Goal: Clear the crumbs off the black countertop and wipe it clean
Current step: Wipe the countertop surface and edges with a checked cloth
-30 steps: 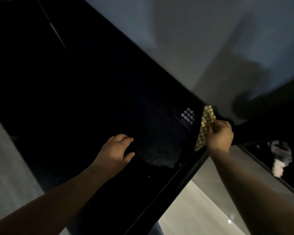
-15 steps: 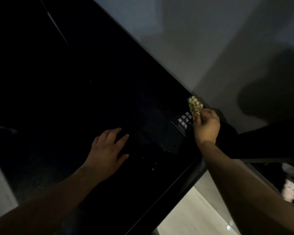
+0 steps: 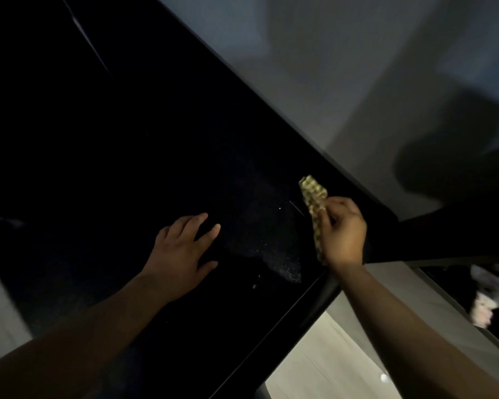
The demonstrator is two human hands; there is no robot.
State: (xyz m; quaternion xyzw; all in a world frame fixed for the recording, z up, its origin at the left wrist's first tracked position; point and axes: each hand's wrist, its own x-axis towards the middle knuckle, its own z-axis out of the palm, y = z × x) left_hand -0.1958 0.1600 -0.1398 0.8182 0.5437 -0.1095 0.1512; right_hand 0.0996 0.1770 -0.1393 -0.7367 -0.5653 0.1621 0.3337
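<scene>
Pinching the cloth point(image 3: 314, 197), which looks soft and light and best held bunched, the right hand point(image 3: 343, 233) hangs over the black bench point(image 3: 127, 145) just beside the crumbs point(image 3: 284, 264), while the left hand point(image 3: 182, 251) lies flat, fingers spread.

The single head view looks steeply down from close above the black surface point(image 3: 127, 168), tilted, wall at far right.

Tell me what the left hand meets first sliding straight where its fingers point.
Left hand likely meets only faint crumbs on the black countertop, then the wall; the cloth sits off to the right.
</scene>
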